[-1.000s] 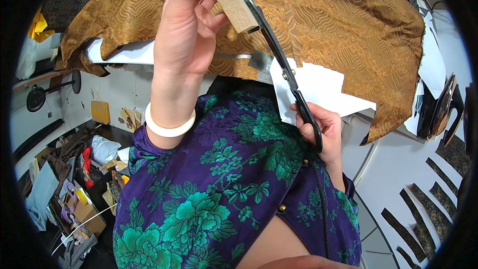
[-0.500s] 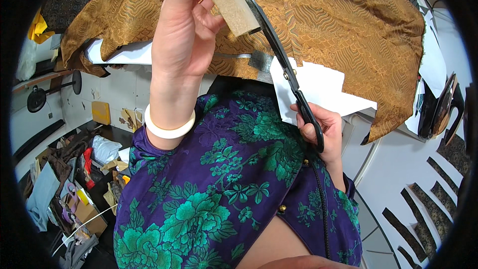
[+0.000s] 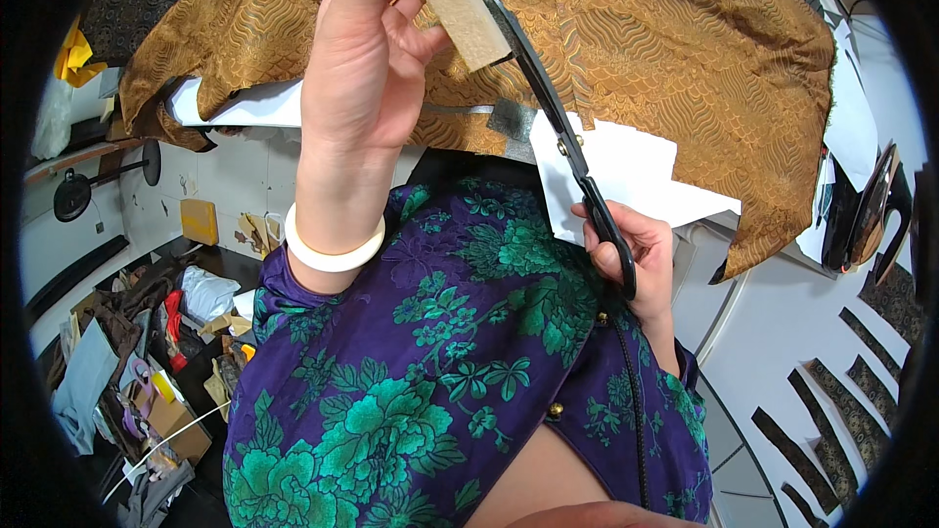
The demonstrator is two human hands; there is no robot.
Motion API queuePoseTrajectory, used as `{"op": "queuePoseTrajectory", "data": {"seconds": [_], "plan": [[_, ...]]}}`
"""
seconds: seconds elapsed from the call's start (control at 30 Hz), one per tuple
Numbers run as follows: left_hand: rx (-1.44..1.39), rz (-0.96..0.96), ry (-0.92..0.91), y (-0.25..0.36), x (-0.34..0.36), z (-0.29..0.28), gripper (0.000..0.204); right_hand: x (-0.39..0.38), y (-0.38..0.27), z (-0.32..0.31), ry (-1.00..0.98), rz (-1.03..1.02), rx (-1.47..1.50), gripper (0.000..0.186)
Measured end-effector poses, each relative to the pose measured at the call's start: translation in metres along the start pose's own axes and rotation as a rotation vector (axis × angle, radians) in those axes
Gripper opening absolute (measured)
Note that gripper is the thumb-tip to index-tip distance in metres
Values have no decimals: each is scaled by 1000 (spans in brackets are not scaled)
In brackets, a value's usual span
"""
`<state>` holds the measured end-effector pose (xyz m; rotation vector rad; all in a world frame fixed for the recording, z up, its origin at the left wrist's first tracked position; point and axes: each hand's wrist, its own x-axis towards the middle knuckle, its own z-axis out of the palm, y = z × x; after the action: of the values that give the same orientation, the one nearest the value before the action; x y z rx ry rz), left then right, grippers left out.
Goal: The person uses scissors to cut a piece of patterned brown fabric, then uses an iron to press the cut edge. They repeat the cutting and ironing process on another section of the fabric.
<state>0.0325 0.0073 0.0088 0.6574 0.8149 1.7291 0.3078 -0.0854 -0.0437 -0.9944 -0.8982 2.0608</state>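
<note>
Raised at the top, my left hand (image 3: 364, 78) is closed on a beige strip of fabric (image 3: 460, 15) with a dark edge; the upper part of the strip runs out of the picture. My right hand (image 3: 641, 249) is wrapped round the handles of black scissors (image 3: 551, 108). Their blades point up and lie along the strip's dark right edge, nearly together. Whether cloth sits between them I cannot tell. Below the blades, a sheet of white paper (image 3: 636, 161) and a small dark grey patch (image 3: 511, 122) lie on gold-brown patterned fabric (image 3: 724, 68).
The gold-brown fabric spreads over the table and hangs past its front edge. At the right stands an iron (image 3: 875, 205), with dark patterned fabric strips (image 3: 797, 445) on a white surface below it. A cluttered heap with a white plastic bag (image 3: 205, 293) lies at the lower left.
My left hand and the beige strip have shifted very slightly to the right. My right hand and the scissors have stayed almost still.
</note>
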Motion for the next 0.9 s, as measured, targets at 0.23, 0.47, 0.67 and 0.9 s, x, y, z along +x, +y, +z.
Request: {"op": "queuePoseTrajectory", "data": {"seconds": [0.23,0.47,0.67,0.9], "plan": [[6,-4,3,0,0,-2,52,0,0,2,13,-2,-4,44],[36,-29,-43,5,1,-7,48,-1,0,1,9,-4,-22,45],[-52,-49,22,13,-7,16,47,-1,2,0,11,-8,-30,44],[-102,-42,-36,14,-7,13,45,-1,3,-1,1,-10,-20,44]]}}
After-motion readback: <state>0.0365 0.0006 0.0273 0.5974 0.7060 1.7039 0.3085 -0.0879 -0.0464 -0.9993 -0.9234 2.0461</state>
